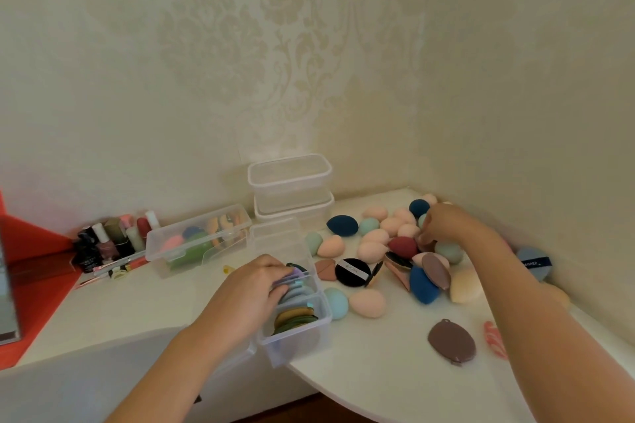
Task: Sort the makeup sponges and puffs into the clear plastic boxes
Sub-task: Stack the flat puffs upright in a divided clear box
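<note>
Filing puffs | left hand (pixel 254 288) pinched lilac puff (pixel 297 274) in near box (pixel 299 348) | right hand (pixel 443 227) among sponges (pixel 372 252), grip unclear | next, likely: lift one

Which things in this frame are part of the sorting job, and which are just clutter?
Job: near box of flat puffs, left hand pinching a lilac puff in it; far box with sponges; two stacked empty boxes; loose sponge pile, right hand in it; black round puff; brown oval puff.
Clutter: nail polish bottles; pencils beside them.

nail polish bottles (pixel 106 244), red tray (pixel 31 251), patterned wallpaper (pixel 240 45)
</note>
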{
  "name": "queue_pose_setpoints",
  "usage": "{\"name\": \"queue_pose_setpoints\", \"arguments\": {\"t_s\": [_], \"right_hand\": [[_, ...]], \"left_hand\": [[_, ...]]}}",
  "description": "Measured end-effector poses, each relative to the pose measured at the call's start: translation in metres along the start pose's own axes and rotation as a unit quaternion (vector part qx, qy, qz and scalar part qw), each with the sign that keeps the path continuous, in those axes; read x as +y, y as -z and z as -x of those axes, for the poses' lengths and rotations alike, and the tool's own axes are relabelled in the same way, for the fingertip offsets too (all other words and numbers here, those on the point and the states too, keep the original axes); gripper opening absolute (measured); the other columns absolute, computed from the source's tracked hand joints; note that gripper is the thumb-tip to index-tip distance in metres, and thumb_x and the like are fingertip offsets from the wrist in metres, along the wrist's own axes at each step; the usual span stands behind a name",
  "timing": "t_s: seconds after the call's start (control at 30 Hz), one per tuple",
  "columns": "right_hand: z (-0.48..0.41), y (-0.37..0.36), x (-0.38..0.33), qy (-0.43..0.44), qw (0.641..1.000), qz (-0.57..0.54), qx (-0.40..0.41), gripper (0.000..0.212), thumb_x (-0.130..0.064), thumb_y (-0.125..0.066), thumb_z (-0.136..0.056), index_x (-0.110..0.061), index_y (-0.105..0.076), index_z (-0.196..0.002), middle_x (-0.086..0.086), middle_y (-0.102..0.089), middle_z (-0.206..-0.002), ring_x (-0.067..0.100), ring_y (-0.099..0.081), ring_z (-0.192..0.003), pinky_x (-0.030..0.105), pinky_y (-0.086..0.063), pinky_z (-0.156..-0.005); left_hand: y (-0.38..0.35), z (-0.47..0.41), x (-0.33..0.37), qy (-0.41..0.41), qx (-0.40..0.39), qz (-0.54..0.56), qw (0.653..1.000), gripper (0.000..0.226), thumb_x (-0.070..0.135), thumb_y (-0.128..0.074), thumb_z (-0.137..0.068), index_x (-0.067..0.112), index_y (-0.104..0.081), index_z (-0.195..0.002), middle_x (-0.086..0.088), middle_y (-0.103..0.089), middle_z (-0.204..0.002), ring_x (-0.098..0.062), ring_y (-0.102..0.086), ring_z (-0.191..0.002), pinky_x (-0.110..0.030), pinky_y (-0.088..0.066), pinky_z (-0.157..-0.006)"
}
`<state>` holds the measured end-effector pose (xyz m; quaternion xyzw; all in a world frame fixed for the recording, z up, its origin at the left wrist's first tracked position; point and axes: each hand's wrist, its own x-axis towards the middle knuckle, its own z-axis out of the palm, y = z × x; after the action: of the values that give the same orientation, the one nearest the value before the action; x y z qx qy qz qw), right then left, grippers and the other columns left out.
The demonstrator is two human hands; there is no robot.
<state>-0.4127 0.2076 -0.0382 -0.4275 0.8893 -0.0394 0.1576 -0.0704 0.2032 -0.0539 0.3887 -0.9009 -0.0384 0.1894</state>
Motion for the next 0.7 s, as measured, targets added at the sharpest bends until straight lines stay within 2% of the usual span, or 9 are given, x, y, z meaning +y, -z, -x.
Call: {"name": "queue_pose_setpoints", "arguments": {"t_s": [0.1, 0.17, 0.23, 0.33, 0.43, 0.5, 0.57, 0.63, 0.7], "right_hand": [[0.015, 0.003, 0.004, 0.029, 0.999, -0.036, -0.004, 0.039, -0.035, -0.073, -0.075, -0.017, -0.064, -0.108, 0.006, -0.06, -0.115, 0.026, -0.055, -0.108, 0.037, -0.049, -0.093], [0.018, 0.005, 0.008, 0.059, 0.996, -0.058, 0.015, 0.037, -0.027, -0.07, -0.082, -0.011, -0.064, -0.114, 0.008, -0.063, -0.115, 0.022, -0.059, -0.103, 0.029, -0.048, -0.083], [0.023, 0.01, 0.009, 0.082, 0.992, -0.088, 0.036, 0.032, -0.019, -0.069, -0.084, -0.008, -0.064, -0.113, 0.009, -0.066, -0.112, 0.019, -0.058, -0.091, 0.021, -0.043, -0.065], [0.031, 0.021, 0.003, 0.119, 0.981, -0.126, 0.089, 0.016, -0.015, -0.067, -0.084, -0.01, -0.065, -0.099, 0.011, -0.066, -0.101, 0.02, -0.055, -0.085, 0.021, -0.037, -0.058], [0.048, 0.032, -0.013, 0.193, 0.957, -0.174, 0.131, 0.014, -0.017, -0.069, -0.083, -0.011, -0.063, -0.094, 0.006, -0.063, -0.095, 0.019, -0.055, -0.086, 0.026, -0.038, -0.066], [0.06, 0.035, -0.029, 0.252, 0.939, -0.192, 0.133, 0.012, -0.02, -0.07, -0.083, -0.014, -0.063, -0.092, 0.002, -0.063, -0.091, 0.016, -0.054, -0.082, 0.023, -0.039, -0.063], [0.074, 0.034, -0.05, 0.306, 0.921, -0.206, 0.121, 0.01, -0.021, -0.071, -0.082, -0.02, -0.062, -0.086, -0.003, -0.063, -0.085, 0.01, -0.054, -0.074, 0.02, -0.039, -0.061], [0.087, 0.027, -0.072, 0.358, 0.902, -0.217, 0.107, 0.011, -0.019, -0.072, -0.081, -0.022, -0.061, -0.084, -0.009, -0.061, -0.08, 0.007, -0.054, -0.07, 0.02, -0.04, -0.061], [0.095, 0.016, -0.096, 0.404, 0.883, -0.218, 0.098, 0.013, -0.013, -0.072, -0.079, -0.019, -0.065, -0.087, -0.014, -0.059, -0.076, 0.007, -0.055, -0.069, 0.015, -0.041, -0.06]], "left_hand": [[-0.004, 0.002, -0.001, -0.004, 0.017, -0.008, 1.0, 0.034, 0.028, -0.05, -0.094, 0.029, -0.056, -0.127, 0.014, -0.045, -0.123, -0.002, -0.05, -0.105, -0.009, -0.034, -0.088], [-0.006, 0.002, -0.002, -0.011, 0.014, -0.013, 1.0, 0.035, 0.028, -0.049, -0.095, 0.031, -0.054, -0.13, 0.014, -0.047, -0.125, -0.003, -0.046, -0.111, -0.01, -0.032, -0.091], [-0.006, 0.001, -0.002, -0.013, 0.012, -0.023, 1.0, 0.036, 0.029, -0.048, -0.095, 0.032, -0.053, -0.13, 0.013, -0.05, -0.126, -0.006, -0.044, -0.114, -0.014, -0.034, -0.093], [-0.004, 0.001, 0.0, -0.001, 0.026, -0.029, 0.999, 0.033, 0.033, -0.048, -0.095, 0.033, -0.056, -0.127, 0.012, -0.055, -0.121, -0.008, -0.053, -0.106, -0.018, -0.039, -0.087], [-0.001, 0.0, 0.001, -0.006, 0.047, -0.062, 0.997, 0.022, 0.037, -0.058, -0.089, 0.03, -0.068, -0.107, 0.009, -0.066, -0.101, -0.011, -0.059, -0.092, -0.022, -0.042, -0.077], [-0.002, -0.002, -0.005, -0.03, 0.057, -0.102, 0.993, 0.007, 0.035, -0.077, -0.073, 0.029, -0.074, -0.076, 0.011, -0.067, -0.072, -0.01, -0.061, -0.07, -0.023, -0.045, -0.064], [-0.002, -0.002, -0.008, -0.037, 0.054, -0.107, 0.992, 0.016, 0.033, -0.086, -0.059, 0.029, -0.071, -0.058, 0.014, -0.06, -0.055, -0.007, -0.057, -0.057, -0.02, -0.044, -0.054], [-0.003, -0.001, -0.008, -0.054, 0.06, -0.107, 0.991, 0.017, 0.032, -0.088, -0.055, 0.03, -0.071, -0.057, 0.015, -0.059, -0.055, -0.006, -0.057, -0.058, -0.017, -0.043, -0.056], [-0.002, 0.001, -0.006, -0.063, 0.067, -0.078, 0.993, 0.011, 0.03, -0.084, -0.063, 0.026, -0.074, -0.066, 0.011, -0.063, -0.063, -0.01, -0.059, -0.066, -0.021, -0.044, -0.06]]}}
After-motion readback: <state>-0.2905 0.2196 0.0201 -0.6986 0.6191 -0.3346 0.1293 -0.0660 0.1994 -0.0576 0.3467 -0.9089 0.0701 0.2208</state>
